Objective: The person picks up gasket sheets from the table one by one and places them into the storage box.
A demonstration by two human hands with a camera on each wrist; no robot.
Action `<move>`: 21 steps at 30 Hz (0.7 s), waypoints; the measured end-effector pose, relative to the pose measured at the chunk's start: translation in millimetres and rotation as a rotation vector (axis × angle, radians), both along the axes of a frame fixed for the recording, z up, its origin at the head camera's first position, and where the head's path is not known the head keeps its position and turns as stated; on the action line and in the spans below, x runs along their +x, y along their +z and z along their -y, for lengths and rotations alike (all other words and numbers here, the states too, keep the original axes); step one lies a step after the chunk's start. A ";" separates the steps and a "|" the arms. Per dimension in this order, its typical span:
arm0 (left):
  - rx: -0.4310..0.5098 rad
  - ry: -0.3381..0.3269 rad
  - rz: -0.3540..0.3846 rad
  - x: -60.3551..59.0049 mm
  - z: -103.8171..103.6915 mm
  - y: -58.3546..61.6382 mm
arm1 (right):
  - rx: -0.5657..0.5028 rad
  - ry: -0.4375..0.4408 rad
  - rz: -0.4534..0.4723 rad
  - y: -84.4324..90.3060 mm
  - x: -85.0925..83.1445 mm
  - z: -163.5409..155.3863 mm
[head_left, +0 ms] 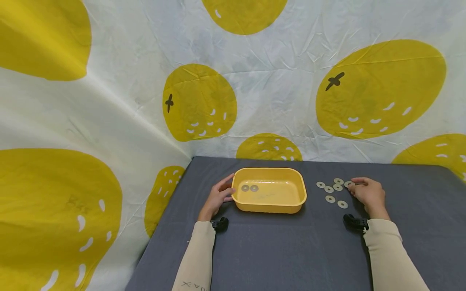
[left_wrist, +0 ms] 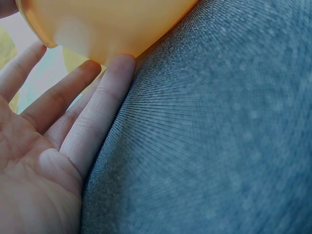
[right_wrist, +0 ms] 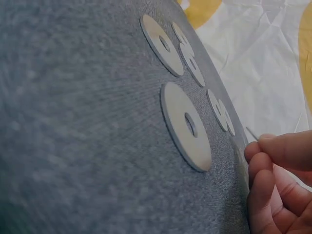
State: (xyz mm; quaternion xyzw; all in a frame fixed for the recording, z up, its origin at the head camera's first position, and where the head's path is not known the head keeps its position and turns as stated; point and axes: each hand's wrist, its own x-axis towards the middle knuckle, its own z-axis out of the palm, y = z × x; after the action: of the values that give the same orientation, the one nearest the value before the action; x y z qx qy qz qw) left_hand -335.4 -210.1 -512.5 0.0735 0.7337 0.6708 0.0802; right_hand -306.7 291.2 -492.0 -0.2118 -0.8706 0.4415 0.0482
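on the grey cloth-covered table (head_left: 276,250) we have a yellow tub (head_left: 269,206) set near the middle, and our left hand (head_left: 218,197) rests against its left end. from the left wrist view the fingers (left_wrist: 92,131) lie straight and relaxed, their tips touching the tub's rounded outer wall where it meets the cloth; nothing is gripped there. two flat metal washers (head_left: 249,188) lie side by side on the tub's floor, close to its left wall.

to the right of the tub, apart from it, a loose group of washers (head_left: 333,190) lies flat on the cloth. our right hand (head_left: 369,194) sits at the right edge of that group. its fingertips (right_wrist: 265,151) are curled and pinch one thin washer (head_left: 348,184) by its edge, which shows in the right wrist view only as a slim sliver between thumb and forefinger. the nearest loose washer (right_wrist: 186,126) lies flat just beside those fingertips, with others further off.

both forearms wear beige sleeves (head_left: 198,258), and a small black camera mount (head_left: 220,223) sits at each wrist. behind the table hangs a white sheet with big yellow fruit shapes (head_left: 199,103).
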 end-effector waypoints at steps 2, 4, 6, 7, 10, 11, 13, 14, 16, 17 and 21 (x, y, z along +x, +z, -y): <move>0.001 0.001 -0.001 0.5 -0.5 0.2 | -0.017 -0.010 -0.008 -1.4 0.9 0.4; 0.000 0.001 -0.003 0.7 -0.8 0.3 | -0.050 -0.010 -0.021 -2.6 0.9 0.5; -0.002 0.002 -0.003 1.0 -1.0 0.6 | -0.075 0.000 -0.036 -3.2 0.3 0.1; -0.002 0.001 -0.002 0.9 -0.7 0.7 | -0.087 0.007 -0.047 -2.7 -0.2 0.2; -0.001 -0.006 0.002 1.1 -0.2 1.3 | -0.103 0.022 -0.074 -1.2 -1.7 0.7; -0.002 -0.008 0.003 1.1 -0.3 1.5 | -0.106 0.025 -0.083 -0.5 -1.9 1.2; -0.003 -0.010 0.003 1.2 -0.5 1.7 | -0.117 0.038 -0.106 1.1 -2.3 3.1; -0.005 -0.008 0.001 1.2 -0.7 1.9 | -0.118 0.044 -0.115 2.0 -2.7 4.6; -0.010 -0.003 -0.006 1.4 -1.0 2.1 | -0.129 0.065 -0.139 4.8 -3.1 8.7; -0.013 0.002 -0.007 1.4 -1.1 2.0 | -0.133 0.075 -0.148 6.2 -3.5 11.2; -0.017 0.014 -0.011 1.7 -1.5 0.9 | -0.123 0.116 -0.174 14.3 -4.0 23.9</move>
State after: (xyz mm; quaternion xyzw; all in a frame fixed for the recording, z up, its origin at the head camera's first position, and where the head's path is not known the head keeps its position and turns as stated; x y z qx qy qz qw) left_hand -333.7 -208.6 -511.7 0.0716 0.7401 0.6648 0.0721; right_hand -310.7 267.3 -477.7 -0.1243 -0.8452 0.5128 0.0849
